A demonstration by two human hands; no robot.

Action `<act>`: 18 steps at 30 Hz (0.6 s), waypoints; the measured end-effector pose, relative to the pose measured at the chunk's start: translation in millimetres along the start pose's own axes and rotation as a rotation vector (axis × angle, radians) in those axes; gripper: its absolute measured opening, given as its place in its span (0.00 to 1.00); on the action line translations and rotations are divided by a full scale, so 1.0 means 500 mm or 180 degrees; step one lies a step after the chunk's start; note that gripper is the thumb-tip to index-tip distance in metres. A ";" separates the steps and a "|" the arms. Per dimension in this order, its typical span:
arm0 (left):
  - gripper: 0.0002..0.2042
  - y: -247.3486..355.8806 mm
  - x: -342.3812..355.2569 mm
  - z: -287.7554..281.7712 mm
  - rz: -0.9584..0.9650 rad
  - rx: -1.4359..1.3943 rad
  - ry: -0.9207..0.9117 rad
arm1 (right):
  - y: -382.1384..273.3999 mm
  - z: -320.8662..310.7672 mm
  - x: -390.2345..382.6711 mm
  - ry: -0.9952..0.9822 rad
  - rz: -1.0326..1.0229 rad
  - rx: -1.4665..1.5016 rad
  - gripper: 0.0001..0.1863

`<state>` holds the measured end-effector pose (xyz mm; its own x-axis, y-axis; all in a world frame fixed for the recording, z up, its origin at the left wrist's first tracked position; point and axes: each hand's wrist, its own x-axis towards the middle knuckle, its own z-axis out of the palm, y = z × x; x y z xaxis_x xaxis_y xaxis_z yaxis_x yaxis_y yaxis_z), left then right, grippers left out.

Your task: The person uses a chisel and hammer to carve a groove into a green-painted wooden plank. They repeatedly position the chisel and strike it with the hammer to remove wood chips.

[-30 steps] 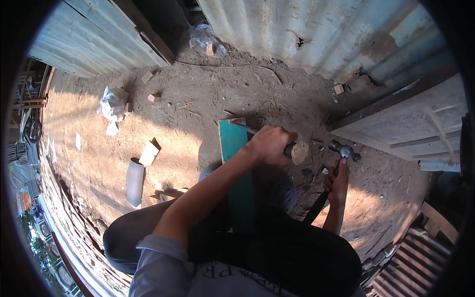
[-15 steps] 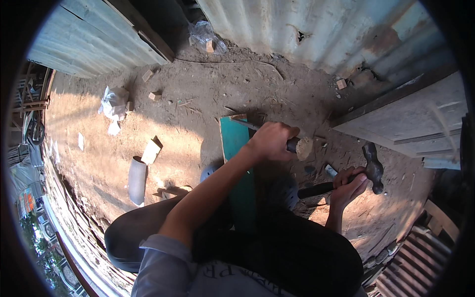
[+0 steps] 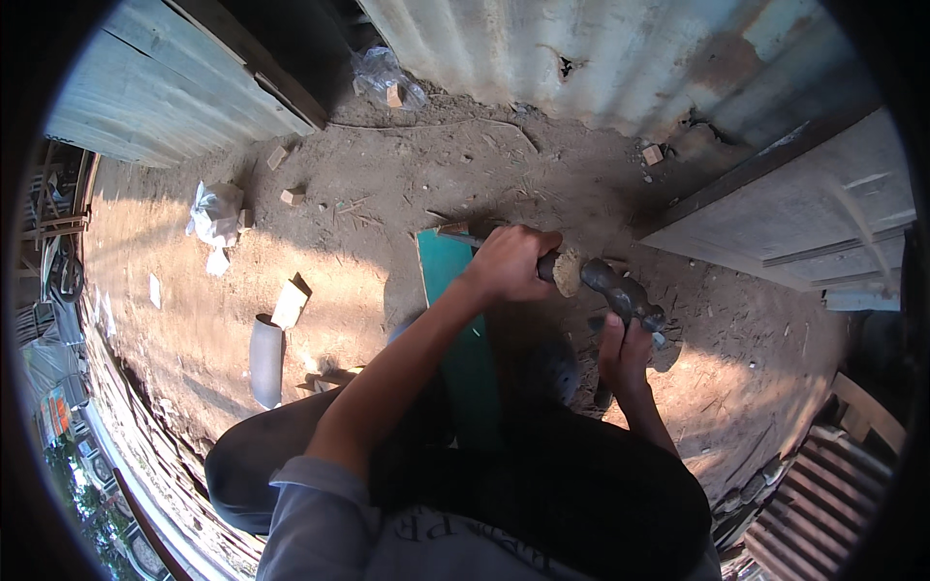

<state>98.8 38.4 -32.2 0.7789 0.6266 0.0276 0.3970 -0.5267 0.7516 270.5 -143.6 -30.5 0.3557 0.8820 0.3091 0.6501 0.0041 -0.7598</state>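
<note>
Seen from the head camera: a person crouched on bare dirt clenches the left hand [image 3: 509, 263] around a chisel [image 3: 560, 272] whose frayed butt end shows beside the fist, held over a teal board [image 3: 455, 290]. The right hand [image 3: 623, 351] grips a hammer [image 3: 625, 293], its dark head touching the chisel's butt. Corrugated metal sheeting [image 3: 581, 58] stands behind
</note>
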 end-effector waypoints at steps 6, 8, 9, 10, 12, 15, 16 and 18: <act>0.13 0.004 -0.005 0.013 -0.0057 0.0068 -0.0192 | -0.069 -0.060 -0.008 0.0151 0.0800 0.1409 0.21; 0.13 0.007 -0.006 0.022 0.0085 0.0146 -0.0143 | -0.024 -0.041 -0.037 -0.0037 0.0389 0.0676 0.19; 0.13 0.008 -0.002 0.028 0.0038 0.0149 -0.0340 | 0.010 -0.038 -0.047 -0.0274 -0.0098 -0.0383 0.18; 0.14 0.004 0.000 0.033 -0.0014 0.0171 -0.0528 | 0.045 -0.033 -0.058 -0.0370 -0.0634 -0.1254 0.17; 0.14 -0.001 0.001 0.025 -0.0053 0.0272 -0.0614 | -0.017 -0.063 -0.012 -0.1428 0.1370 -0.0009 0.15; 0.12 0.009 -0.012 0.030 0.0073 0.0435 -0.0099 | -0.017 -0.081 -0.004 -0.0632 0.1082 0.0732 0.17; 0.11 0.007 -0.015 0.034 0.0144 0.0514 0.0258 | -0.017 -0.086 -0.007 -0.0365 0.1033 0.0905 0.18; 0.11 -0.003 -0.022 0.036 0.0225 0.0685 0.0882 | -0.022 -0.087 -0.006 -0.0356 0.1375 0.0944 0.21</act>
<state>98.3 21.6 -45.5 0.6585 0.7007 0.2744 0.4630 -0.6647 0.5864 291.7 -166.9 1.9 0.4648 0.8775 -0.1181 0.2369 -0.2517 -0.9383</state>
